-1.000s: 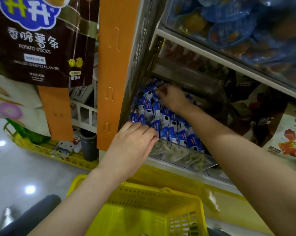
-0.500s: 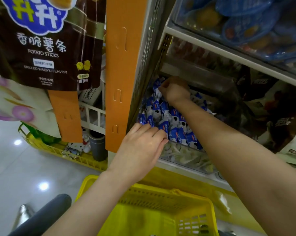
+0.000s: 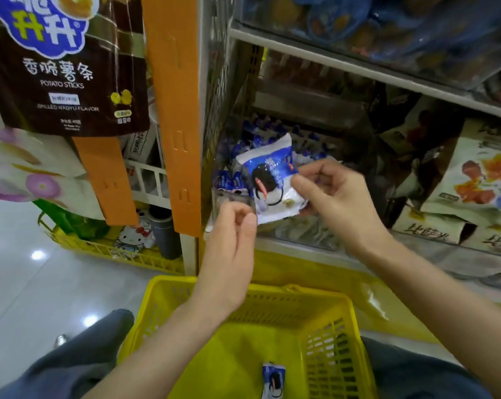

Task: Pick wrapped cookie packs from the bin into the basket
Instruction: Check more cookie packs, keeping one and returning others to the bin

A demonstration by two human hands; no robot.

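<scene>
A blue and white wrapped cookie pack (image 3: 269, 180) is held up in front of the clear bin (image 3: 286, 234). My right hand (image 3: 338, 197) pinches its right edge between thumb and fingers. My left hand (image 3: 232, 234) has thumb and forefinger closed at the pack's lower left corner. Several more blue packs (image 3: 232, 180) lie in the bin behind. The yellow basket (image 3: 163, 306) sits below on my lap, with one cookie pack (image 3: 273, 380) on its floor.
An orange hanging strip (image 3: 171, 110) and a wire shelf side stand left of the bin. A brown potato sticks bag (image 3: 65, 67) hangs at upper left. Snack bags (image 3: 479, 180) fill the shelf to the right. A second yellow basket (image 3: 105, 249) stands on the floor.
My right hand came out of the back of the bin with one cookie pack. My left hand left the bin's front and closed on the pack's corner. The camera tilted down.
</scene>
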